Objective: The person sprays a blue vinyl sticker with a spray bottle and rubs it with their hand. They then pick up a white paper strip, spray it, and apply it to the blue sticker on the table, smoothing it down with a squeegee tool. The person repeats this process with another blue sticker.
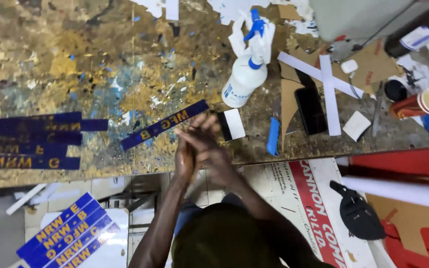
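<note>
My left hand (pixel 184 160) and my right hand (pixel 208 145) are pressed palm to palm over the front edge of the paint-stained workbench (pixel 100 59). Neither holds anything that I can see, and the fingers are stretched out. Just beyond the fingertips lies a dark blue strip with yellow letters (pixel 165 124), set at a slant. To the right of my hands rests a small black-and-white card (pixel 232 124). A white spray bottle with a blue trigger (pixel 247 74) lies further back.
Several more blue lettered strips (pixel 26 141) lie at the bench's left, others (pixel 68 233) on a white surface below. A blue knife (pixel 273 136), black phone (pixel 310 109), crossed white strips (pixel 326 82) and red paper cup (pixel 420 103) crowd the right. A black cap (pixel 358 211) lies below.
</note>
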